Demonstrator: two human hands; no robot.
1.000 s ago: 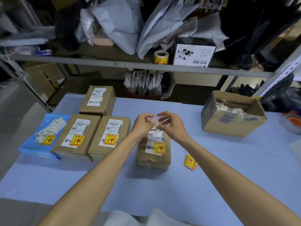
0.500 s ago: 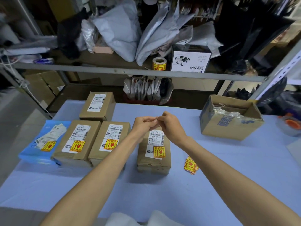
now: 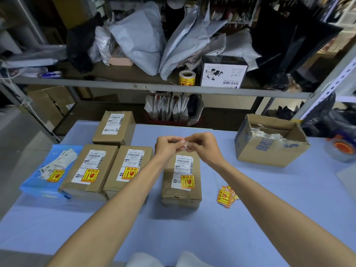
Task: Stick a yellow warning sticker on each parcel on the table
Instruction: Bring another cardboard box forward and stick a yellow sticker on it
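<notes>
My left hand (image 3: 167, 146) and right hand (image 3: 202, 146) fingers (image 3: 178, 144) pinching one small pale scrap (image 3: 185, 145) above the middle stickered parcel (image 3: 182, 178), loose yellow stickers (image 3: 227, 196) beside it, unstickered parcel (image 3: 114, 127) by the table (image 3: 269, 199) far edge

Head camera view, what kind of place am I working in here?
Probably a parcel packing or shipping room: labelled parcels lie on the table, grey mailer bags crowd the shelf, and a sticker roll stands there.

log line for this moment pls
left hand + right hand: pinching white scrap | four parcels stickered | rear box unstickered | spare stickers on table
</notes>
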